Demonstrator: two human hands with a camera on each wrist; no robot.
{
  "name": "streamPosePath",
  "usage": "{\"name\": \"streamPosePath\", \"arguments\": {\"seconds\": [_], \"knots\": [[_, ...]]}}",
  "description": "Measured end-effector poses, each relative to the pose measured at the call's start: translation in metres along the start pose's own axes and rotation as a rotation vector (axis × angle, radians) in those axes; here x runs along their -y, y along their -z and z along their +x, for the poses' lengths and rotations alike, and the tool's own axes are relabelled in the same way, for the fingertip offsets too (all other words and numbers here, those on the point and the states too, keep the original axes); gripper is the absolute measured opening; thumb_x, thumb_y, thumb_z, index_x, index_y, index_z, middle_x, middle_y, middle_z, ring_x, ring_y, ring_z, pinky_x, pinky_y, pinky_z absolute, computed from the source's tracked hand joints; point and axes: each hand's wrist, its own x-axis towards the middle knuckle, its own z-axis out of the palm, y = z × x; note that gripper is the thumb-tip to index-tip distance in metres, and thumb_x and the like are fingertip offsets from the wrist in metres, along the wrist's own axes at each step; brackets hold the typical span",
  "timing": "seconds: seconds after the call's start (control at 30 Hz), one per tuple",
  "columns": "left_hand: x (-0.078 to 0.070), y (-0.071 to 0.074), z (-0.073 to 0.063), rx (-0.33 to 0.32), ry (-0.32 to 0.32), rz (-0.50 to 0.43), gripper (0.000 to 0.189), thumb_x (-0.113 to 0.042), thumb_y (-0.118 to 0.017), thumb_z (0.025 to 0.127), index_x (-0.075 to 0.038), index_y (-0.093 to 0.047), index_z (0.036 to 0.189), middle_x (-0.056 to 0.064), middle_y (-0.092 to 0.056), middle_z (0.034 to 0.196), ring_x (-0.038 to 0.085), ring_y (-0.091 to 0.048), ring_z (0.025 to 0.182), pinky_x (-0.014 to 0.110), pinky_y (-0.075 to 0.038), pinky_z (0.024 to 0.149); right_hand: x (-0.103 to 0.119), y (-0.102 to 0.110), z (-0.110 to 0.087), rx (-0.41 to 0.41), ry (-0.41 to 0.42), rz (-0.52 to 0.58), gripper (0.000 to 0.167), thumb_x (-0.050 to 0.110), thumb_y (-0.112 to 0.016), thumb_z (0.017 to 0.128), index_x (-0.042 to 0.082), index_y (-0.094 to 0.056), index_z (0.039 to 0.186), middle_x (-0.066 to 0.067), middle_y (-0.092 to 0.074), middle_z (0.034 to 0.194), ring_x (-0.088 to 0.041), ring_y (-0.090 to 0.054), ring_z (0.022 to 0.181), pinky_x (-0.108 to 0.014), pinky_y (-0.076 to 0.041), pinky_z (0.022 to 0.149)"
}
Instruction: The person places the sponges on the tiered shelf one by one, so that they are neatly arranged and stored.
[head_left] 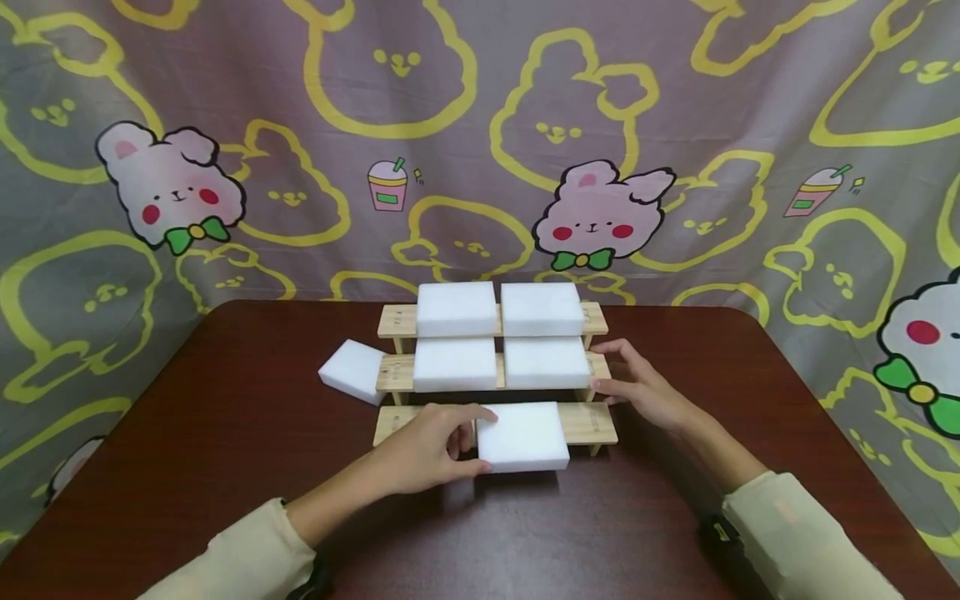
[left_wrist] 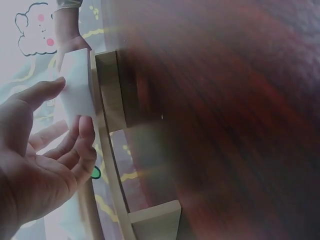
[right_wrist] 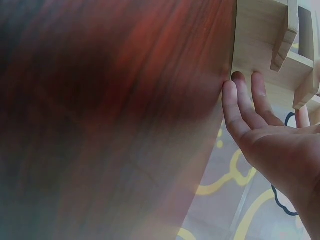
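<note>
My left hand [head_left: 423, 448] holds a white foam block [head_left: 523, 435] by its left end, with the thumb at the front edge and a finger on the far edge. This block lies over the lowest board of a three-step wooden stand [head_left: 588, 423] and juts past its front. The left wrist view shows the thumb and fingertips at the white block [left_wrist: 78, 82]. My right hand [head_left: 648, 393] is at the right end of the middle board, its fingers extended and slightly bent. Whether it touches the wood, I cannot tell; the right wrist view shows its fingers beside the stand [right_wrist: 255, 47].
Two white blocks sit side by side on the top board [head_left: 397, 320], two more on the middle board [head_left: 394, 373]. Another white block [head_left: 352, 369] leans or lies tilted against the stand's left side. Beneath is a dark reddish table [head_left: 247, 400], with a patterned curtain [head_left: 465, 167] behind.
</note>
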Motion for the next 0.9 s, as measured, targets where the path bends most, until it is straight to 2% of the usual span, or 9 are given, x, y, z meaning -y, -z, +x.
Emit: {"name": "streamPosePath", "arguments": {"seconds": [0.1,0.27,0.37,0.53,0.77,0.9], "knots": [[0.003,-0.001,0.002,-0.004,-0.006,-0.053,0.043,-0.014,-0.083,0.089,-0.001,-0.064,0.125,-0.006,-0.059,0.076,-0.003,-0.05,0.062,0.02,-0.049,0.06,0.0,0.0,0.0,0.0,0.003,-0.002,0.054,0.015,-0.063,0.101,0.0,-0.036,0.146,-0.03,-0.045,0.143,-0.037,-0.053,0.121,-0.04,-0.054,0.087],[0.006,-0.004,0.006,-0.029,-0.025,-0.084,0.039,-0.011,-0.082,0.089,-0.001,-0.064,0.123,-0.009,-0.062,0.074,-0.004,-0.052,0.061,0.02,-0.05,0.061,0.0,0.0,0.0,0.001,0.003,-0.007,0.054,0.015,-0.063,0.101,0.001,-0.036,0.146,-0.03,-0.045,0.144,-0.037,-0.053,0.121,-0.041,-0.055,0.087],[0.006,-0.005,0.007,-0.043,-0.038,-0.096,0.038,-0.01,-0.081,0.09,-0.001,-0.064,0.122,-0.008,-0.064,0.074,-0.005,-0.053,0.061,0.02,-0.051,0.061,0.001,0.0,0.0,0.002,-0.001,-0.005,0.055,0.015,-0.063,0.101,0.001,-0.036,0.146,-0.029,-0.044,0.145,-0.037,-0.053,0.121,-0.041,-0.055,0.087],[0.006,-0.006,0.01,-0.046,-0.022,-0.128,0.038,-0.009,-0.081,0.089,0.0,-0.065,0.123,-0.006,-0.067,0.075,-0.004,-0.054,0.061,0.02,-0.052,0.062,0.001,0.0,0.0,0.001,-0.004,-0.001,0.055,0.015,-0.064,0.101,0.001,-0.036,0.146,-0.029,-0.045,0.145,-0.036,-0.053,0.12,-0.041,-0.055,0.087],[0.006,-0.007,0.015,-0.051,-0.024,-0.146,0.04,-0.01,-0.082,0.089,0.002,-0.065,0.124,-0.005,-0.069,0.076,-0.003,-0.056,0.063,0.021,-0.053,0.064,0.0,0.0,0.001,0.0,0.005,0.003,0.053,0.014,-0.064,0.101,0.001,-0.037,0.145,-0.028,-0.047,0.142,-0.028,-0.056,0.115,-0.041,-0.055,0.086],[0.005,-0.008,0.018,-0.054,-0.027,-0.148,0.04,-0.01,-0.082,0.089,0.002,-0.065,0.123,-0.004,-0.069,0.076,-0.002,-0.057,0.065,0.022,-0.054,0.065,0.0,0.0,0.001,0.003,0.0,0.0,0.054,0.015,-0.064,0.101,0.001,-0.036,0.145,-0.028,-0.047,0.143,-0.031,-0.055,0.117,-0.041,-0.055,0.086]]}}
